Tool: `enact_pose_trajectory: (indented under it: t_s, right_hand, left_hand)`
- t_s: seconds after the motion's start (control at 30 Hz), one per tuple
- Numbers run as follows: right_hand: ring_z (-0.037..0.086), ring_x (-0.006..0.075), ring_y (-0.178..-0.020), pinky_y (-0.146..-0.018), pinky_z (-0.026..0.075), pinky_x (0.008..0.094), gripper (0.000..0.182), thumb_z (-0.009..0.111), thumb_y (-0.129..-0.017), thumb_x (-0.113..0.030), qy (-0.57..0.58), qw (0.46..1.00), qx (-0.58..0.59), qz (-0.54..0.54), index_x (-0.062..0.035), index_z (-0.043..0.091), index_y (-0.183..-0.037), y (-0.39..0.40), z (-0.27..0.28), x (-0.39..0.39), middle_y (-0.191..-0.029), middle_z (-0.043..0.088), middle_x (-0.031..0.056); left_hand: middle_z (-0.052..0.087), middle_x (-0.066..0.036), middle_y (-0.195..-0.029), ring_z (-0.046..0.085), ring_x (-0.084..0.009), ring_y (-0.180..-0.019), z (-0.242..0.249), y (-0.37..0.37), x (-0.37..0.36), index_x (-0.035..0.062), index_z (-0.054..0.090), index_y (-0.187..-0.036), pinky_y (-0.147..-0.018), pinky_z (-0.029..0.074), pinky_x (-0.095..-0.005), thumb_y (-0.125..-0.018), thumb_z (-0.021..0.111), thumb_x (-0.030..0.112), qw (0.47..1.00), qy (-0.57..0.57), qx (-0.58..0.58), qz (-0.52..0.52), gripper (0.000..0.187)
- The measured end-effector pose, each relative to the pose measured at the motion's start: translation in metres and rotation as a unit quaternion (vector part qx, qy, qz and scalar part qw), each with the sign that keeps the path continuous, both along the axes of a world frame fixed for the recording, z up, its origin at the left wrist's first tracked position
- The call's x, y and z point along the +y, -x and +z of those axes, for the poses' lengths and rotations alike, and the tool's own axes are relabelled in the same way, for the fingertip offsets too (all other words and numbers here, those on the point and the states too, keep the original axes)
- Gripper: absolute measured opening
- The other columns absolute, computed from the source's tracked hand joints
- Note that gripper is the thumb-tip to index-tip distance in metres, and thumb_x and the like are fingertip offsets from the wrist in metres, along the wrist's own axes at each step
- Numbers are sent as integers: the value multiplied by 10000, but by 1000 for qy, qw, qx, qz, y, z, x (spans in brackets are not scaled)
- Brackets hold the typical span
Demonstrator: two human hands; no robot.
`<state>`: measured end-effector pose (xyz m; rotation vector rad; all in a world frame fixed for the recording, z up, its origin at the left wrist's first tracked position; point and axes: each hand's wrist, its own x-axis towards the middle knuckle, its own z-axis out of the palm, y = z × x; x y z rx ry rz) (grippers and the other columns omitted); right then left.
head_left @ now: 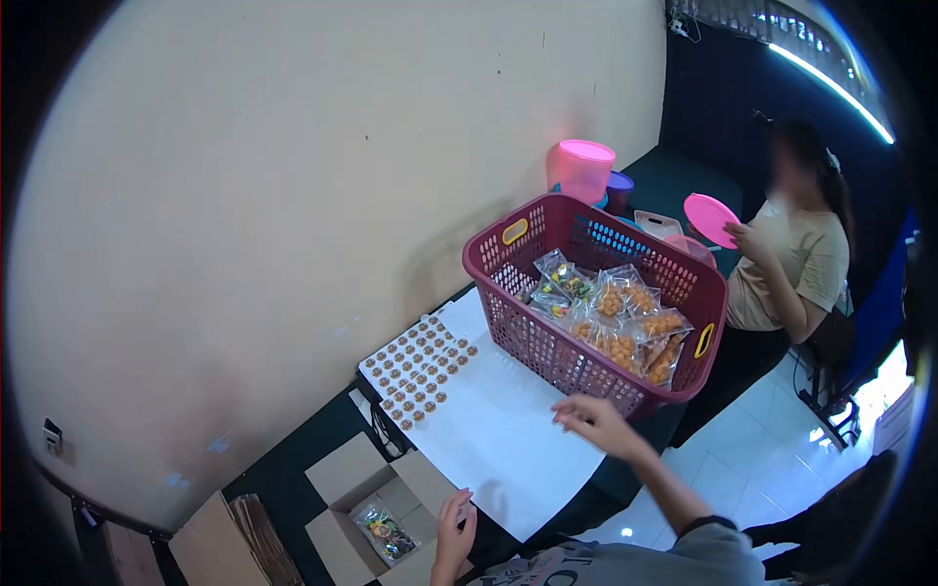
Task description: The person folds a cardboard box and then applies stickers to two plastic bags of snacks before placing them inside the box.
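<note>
My right hand (pixel 596 426) is over the white sheet (pixel 518 439), beside the near side of the maroon basket (pixel 557 366), fingers apart and holding nothing. The basket holds clear bags of orange pieces (pixel 625 347) and bags of dark, yellow and green pieces (pixel 564 278). My left hand (pixel 455 525) is at the sheet's near edge, right of an open cardboard box (pixel 376 479); its fingers are slightly curled, with nothing visible in them. Inside the box lies a bag of multicoloured pieces (pixel 385 532). Rows of small round brown stickers (pixel 418 371) cover the sheet's left end.
Behind the basket stand a pink container (pixel 585 171) and a purple one (pixel 618 190). A person (pixel 801 244) at the right holds a pink lid (pixel 711 220). Folded cardboard (pixel 230 537) is at the lower left. A wall (pixel 293 195) borders the table.
</note>
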<state>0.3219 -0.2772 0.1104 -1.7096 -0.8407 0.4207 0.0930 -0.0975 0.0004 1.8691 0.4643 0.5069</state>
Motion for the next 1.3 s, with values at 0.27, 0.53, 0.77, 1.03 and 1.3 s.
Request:
enact_pose_trajectory:
  t_s: [0.27,0.53,0.77,1.03,1.3]
  right_hand:
    - [543,95,-665,-606,442,244,203,584,-780,-154,73,986,-146,-13,-5,594,-917,-173,51,1,-758,597,56]
    - [605,264,-759,-678,481,349,329,659,-683,-217,318,915,-219,-118,-2,592,-922,-364,-86,55,-798,618,149]
    - [522,344,-1002,-813,456,405,629,736,-609,-202,369,847,-232,-305,75,440,-1090,-423,-193,76,-1125,482,243]
    - [500,320,-1059,-822,457,370,630,761,-541,-407,459,852,-52,-248,9,588,-981,-375,-105,90,-1103,523,224]
    - [528,168,-714,-604,409,298,467,746,-604,-380,126,966,203,-102,-46,616,-903,-329,-72,104,-839,591,55]
  left_hand:
    - [561,-100,-935,557,-193,-902,-21,-10,10,19,559,-989,-788,438,-284,-809,503,54,994,-52,53,79,192]
    - [567,-124,-988,551,-209,-930,-32,-28,2,13,548,-1028,-808,430,-307,-857,496,139,985,-5,51,166,219]
    - [580,-126,-1006,543,-239,-958,-22,-27,-11,9,546,-1052,-810,423,-320,-873,485,171,973,28,102,206,249]
    - [587,-133,-963,551,-239,-926,-25,-27,-12,6,563,-1011,-799,422,-318,-868,488,169,965,47,81,244,230]
    - [586,-134,-947,554,-248,-899,-38,-34,4,0,559,-1002,-792,424,-301,-868,491,176,977,-22,107,180,232]
